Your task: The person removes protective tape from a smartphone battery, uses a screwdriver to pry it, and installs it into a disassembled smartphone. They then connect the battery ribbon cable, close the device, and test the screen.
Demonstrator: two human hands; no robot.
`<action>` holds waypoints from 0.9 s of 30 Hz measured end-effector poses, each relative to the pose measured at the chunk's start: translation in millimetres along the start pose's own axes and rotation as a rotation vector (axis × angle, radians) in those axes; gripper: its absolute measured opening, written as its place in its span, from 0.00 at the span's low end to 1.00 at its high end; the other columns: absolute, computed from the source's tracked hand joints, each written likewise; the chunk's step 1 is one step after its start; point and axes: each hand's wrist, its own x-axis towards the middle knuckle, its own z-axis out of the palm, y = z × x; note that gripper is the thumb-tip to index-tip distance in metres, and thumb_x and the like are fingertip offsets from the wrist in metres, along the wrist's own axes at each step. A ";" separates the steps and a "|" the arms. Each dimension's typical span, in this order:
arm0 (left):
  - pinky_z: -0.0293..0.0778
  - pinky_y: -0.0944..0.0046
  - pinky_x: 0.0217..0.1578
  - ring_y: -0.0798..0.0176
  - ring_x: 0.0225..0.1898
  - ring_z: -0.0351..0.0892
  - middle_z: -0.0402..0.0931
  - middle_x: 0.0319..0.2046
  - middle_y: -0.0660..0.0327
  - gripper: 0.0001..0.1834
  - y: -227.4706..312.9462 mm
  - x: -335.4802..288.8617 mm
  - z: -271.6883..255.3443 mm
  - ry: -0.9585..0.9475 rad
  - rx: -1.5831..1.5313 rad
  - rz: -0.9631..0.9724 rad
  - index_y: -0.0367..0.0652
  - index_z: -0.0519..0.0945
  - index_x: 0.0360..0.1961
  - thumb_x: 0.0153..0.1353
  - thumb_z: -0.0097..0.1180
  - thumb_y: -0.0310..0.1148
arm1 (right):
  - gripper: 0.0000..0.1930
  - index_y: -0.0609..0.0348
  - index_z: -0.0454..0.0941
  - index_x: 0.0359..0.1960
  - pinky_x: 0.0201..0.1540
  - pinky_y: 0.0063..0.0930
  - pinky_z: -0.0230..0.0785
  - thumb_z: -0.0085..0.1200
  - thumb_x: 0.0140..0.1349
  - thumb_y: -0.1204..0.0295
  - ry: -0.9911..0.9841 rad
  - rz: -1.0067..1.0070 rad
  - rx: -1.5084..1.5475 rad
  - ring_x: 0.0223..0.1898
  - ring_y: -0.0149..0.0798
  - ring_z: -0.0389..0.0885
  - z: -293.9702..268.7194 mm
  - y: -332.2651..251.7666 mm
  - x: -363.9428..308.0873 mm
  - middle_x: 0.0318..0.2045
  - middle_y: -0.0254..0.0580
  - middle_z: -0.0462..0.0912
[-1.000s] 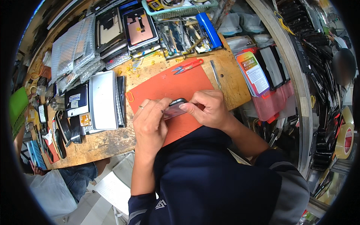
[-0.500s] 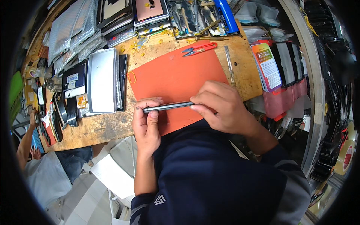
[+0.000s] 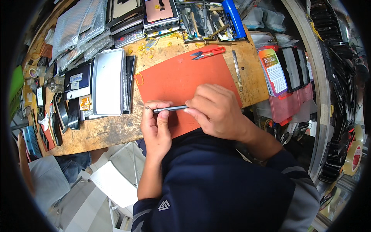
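Observation:
Between my two hands is a slim dark phone (image 3: 176, 108), turned so that mostly its narrow edge shows. My left hand (image 3: 157, 131) grips its left end, with the thumb on the near side and the fingers on the far side. The thumb and fingertips of my right hand (image 3: 219, 112) pinch it farther right, and that hand covers whatever lies beyond. Under both hands is an orange-red mat (image 3: 174, 77). Red-handled thread snips (image 3: 208, 53) lie on the mat's far part, and a yellow rubber band (image 3: 139, 79) sits at its left edge.
Left on the wooden bench (image 3: 108, 133) stands a white tray (image 3: 108, 83) beside dark phone parts. Tablets (image 3: 160, 11) and a tool box (image 3: 205, 21) line the back. A metal pry tool (image 3: 237, 71) lies right of the mat. A co-worker (image 3: 48, 178) is at far left.
My right hand has shifted left, closer to my left hand, so less of the phone's edge shows between them. The view has moved slightly. The co-worker's arm has lowered.

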 end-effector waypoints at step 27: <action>0.80 0.61 0.40 0.56 0.36 0.86 0.85 0.35 0.53 0.05 61.0 20.9 -14.9 0.107 0.289 0.418 0.35 0.85 0.43 0.72 0.61 0.25 | 0.09 0.63 0.82 0.37 0.31 0.40 0.73 0.70 0.57 0.82 0.149 -0.071 0.249 0.29 0.49 0.82 -8.7 -24.4 29.2 0.29 0.44 0.79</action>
